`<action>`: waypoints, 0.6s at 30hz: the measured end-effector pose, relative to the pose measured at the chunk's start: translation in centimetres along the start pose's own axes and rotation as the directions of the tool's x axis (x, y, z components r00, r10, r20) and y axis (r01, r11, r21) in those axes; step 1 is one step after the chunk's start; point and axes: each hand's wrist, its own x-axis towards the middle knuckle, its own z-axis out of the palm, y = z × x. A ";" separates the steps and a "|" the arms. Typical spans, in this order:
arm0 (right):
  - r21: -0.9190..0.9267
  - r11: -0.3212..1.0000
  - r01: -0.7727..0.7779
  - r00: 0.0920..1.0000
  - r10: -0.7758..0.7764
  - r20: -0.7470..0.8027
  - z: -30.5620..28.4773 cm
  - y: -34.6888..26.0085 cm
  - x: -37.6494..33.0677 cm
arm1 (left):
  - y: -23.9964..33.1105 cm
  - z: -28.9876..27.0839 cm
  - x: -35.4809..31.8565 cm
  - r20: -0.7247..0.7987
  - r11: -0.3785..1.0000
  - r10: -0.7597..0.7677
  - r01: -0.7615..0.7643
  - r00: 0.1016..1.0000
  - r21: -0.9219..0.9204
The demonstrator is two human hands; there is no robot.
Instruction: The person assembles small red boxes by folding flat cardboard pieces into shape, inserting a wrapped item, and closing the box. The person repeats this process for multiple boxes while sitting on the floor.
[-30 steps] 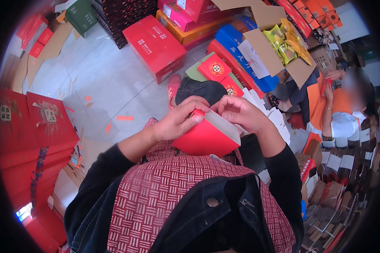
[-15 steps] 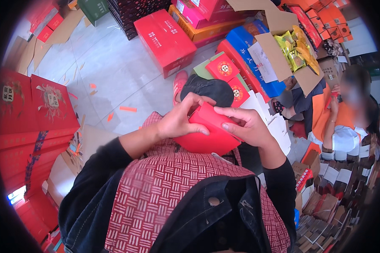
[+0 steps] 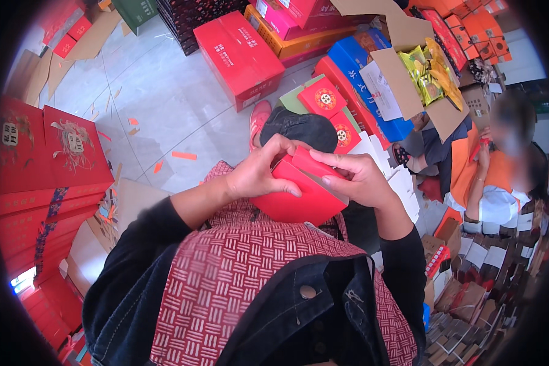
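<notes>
Over my lap I hold a small red cardboard box (image 3: pixel 299 204) between both hands. My left hand (image 3: pixel 259 171) grips its left side, thumb on the near face and fingers behind. At the far right edge my right hand (image 3: pixel 360 180) pinches the top flap (image 3: pixel 311 161), with the thumb at the fold. A gap shows between that flap and the near wall, with a pale inner edge on the right. Whether anything lies inside cannot be seen. Beneath the box is my red-and-white patterned apron (image 3: pixel 238 274).
Tall red boxes (image 3: pixel 76 158) are stacked at the left. Ahead stand a red carton (image 3: pixel 238 58), a blue box (image 3: pixel 372 91) and an open carton (image 3: pixel 448 116) with yellow packets. On the right sits another person in orange (image 3: pixel 497 165), near flat cardboard pieces (image 3: pixel 463 305). Orange scraps (image 3: pixel 184 155) litter the floor.
The box's top flap has lifted away from the near wall, opening a gap along the top. Both hands stay in nearly the same place.
</notes>
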 end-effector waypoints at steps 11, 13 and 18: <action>-0.219 0.937 0.273 0.959 -0.282 -0.013 0.1 0.6 0.5 | -0.1 0.1 -0.4 -0.026 0.995 -0.069 0.067 0.997 -0.077; -0.291 0.903 0.315 0.941 -0.337 -0.027 0.5 0.3 0.5 | 0.4 0.2 -0.3 -0.048 0.998 -0.035 0.032 0.998 -0.056; -0.248 0.943 0.224 0.964 -0.253 -0.089 0.4 0.6 0.4 | 1.5 0.6 0.0 -0.011 0.880 0.189 -0.164 0.982 0.446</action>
